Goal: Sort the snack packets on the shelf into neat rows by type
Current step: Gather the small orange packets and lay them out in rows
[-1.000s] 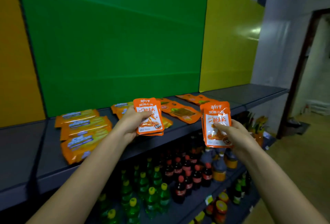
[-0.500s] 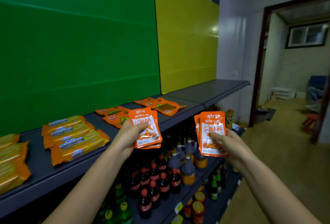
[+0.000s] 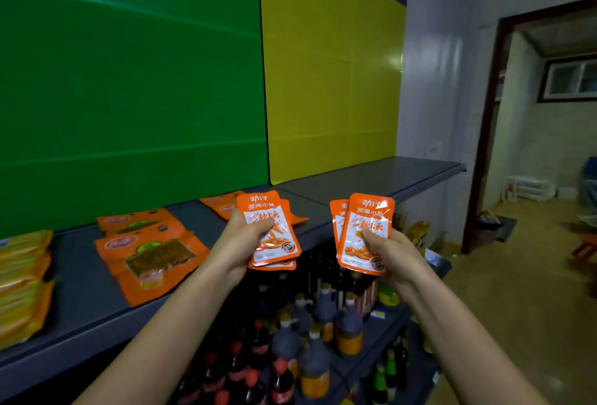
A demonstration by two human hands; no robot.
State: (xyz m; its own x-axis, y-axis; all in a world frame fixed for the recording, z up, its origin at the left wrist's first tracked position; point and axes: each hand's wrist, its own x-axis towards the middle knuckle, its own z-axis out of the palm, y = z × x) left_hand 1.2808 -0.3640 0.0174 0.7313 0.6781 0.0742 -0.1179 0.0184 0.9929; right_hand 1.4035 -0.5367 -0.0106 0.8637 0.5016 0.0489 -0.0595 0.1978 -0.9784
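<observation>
My left hand [image 3: 237,244] grips a small stack of orange-and-white fish snack packets [image 3: 269,230], held upright just in front of the grey shelf [image 3: 371,178]. My right hand [image 3: 392,254] grips a second stack of the same orange packets [image 3: 365,233], out past the shelf's front edge. On the shelf lie larger orange packets with a brown picture [image 3: 151,254], more orange packets [image 3: 219,206] behind my left hand, and yellow-orange biscuit packs [image 3: 22,282] at the far left.
The right stretch of the shelf, in front of the yellow panel [image 3: 332,81], is bare. Below stand dark sauce bottles [image 3: 315,359] and cola bottles [image 3: 255,369] on a lower shelf. A doorway [image 3: 542,146] opens at the right onto a tan floor.
The view has swung right along the shelf: the biscuit packs slid to the left edge and the bare right shelf end came in. Both hands keep their packet stacks.
</observation>
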